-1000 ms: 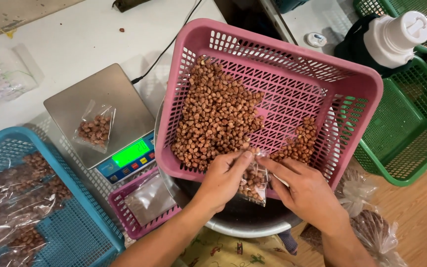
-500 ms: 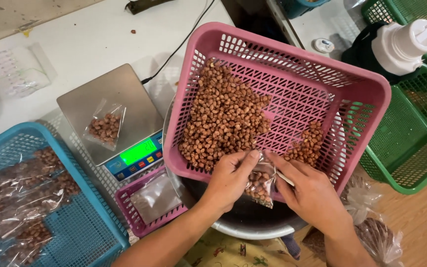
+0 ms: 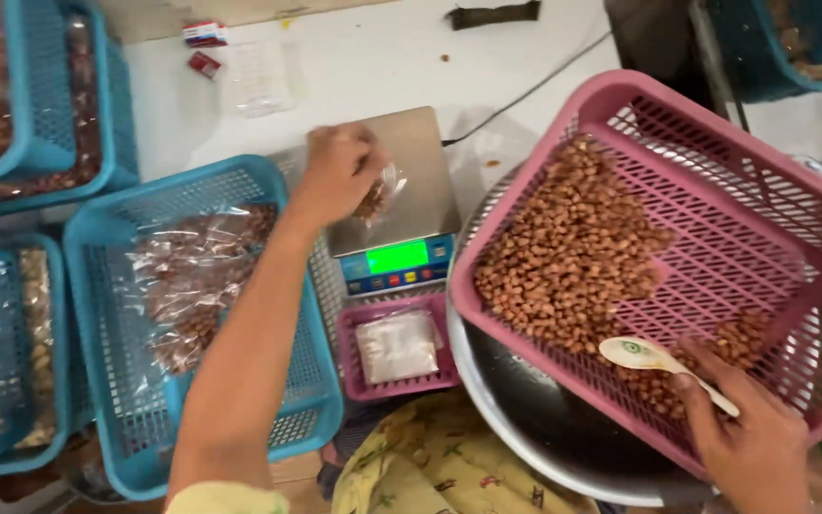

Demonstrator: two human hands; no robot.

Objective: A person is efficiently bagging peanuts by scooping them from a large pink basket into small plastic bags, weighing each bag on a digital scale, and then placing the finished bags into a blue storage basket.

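My left hand (image 3: 338,171) reaches over the steel platform of a digital scale (image 3: 401,205) and grips a small clear bag of brown nuts (image 3: 379,195) there. My right hand (image 3: 749,433) rests in the lower corner of a tilted pink basket (image 3: 715,124) and holds a white plastic spoon (image 3: 654,360) whose bowl points left, just above the nuts. A heap of brown nuts (image 3: 568,257) fills the basket's left side. The pink basket leans on a round metal basin (image 3: 516,419).
A blue basket (image 3: 116,381) with several filled clear bags stands left of the scale. More blue baskets (image 3: 11,152) sit further left. A small pink tray (image 3: 349,352) with empty bags lies below the scale. A black cable (image 3: 544,81) crosses the white table.
My left hand left the bag at the pink basket and moved left to the bag on the scale. My right hand now holds only the spoon. The view swung left.
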